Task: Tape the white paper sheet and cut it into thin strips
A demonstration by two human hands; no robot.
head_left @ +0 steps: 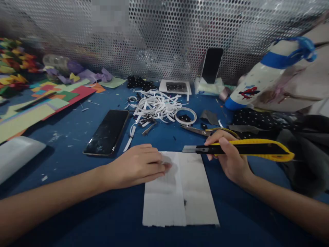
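Note:
A yellow and black utility knife (246, 149) is held in my right hand (231, 157), its blade pointing left above the top right edge of a white paper-covered board (197, 192). The board lies on the blue table, with a lighter strip of paper (164, 202) over its left part. My left hand (141, 164) rests at the board's top left, fingers curled together; whatever lies between the fingertips is too small to make out. Just behind my right hand are scissors (195, 130) with yellow handles.
White paper strips (156, 106) lie tangled beside a tape roll (185, 116). A black phone (106, 132) is at left, coloured papers (61, 99) farther left. Another phone (212, 65) stands at the back near a bottle (262, 75). Black fabric (303, 151) lies right.

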